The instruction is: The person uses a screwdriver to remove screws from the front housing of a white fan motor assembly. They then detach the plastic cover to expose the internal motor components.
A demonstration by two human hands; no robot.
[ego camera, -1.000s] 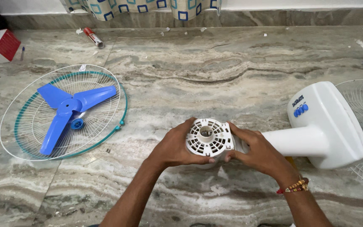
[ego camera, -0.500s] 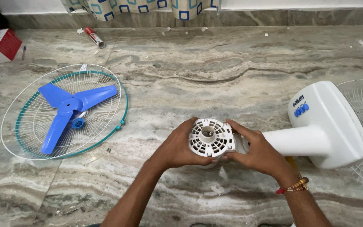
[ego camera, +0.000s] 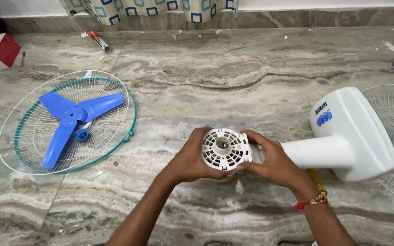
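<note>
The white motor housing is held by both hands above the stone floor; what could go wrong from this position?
1. The left hand and right hand grip the white motor housing mostly by its rim; if it slips, it may hit the stone floor and crack.
2. Fingertips lie near the vent slots around the shaft, so a finger might get pinched.
3. The blue fan blade lies loose on the wire guard nearby and could be stepped on.

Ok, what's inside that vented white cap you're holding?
Through the vented white cap, a metal shaft end shows in the central hole. The left hand and right hand cover whatever lies behind it.
</note>
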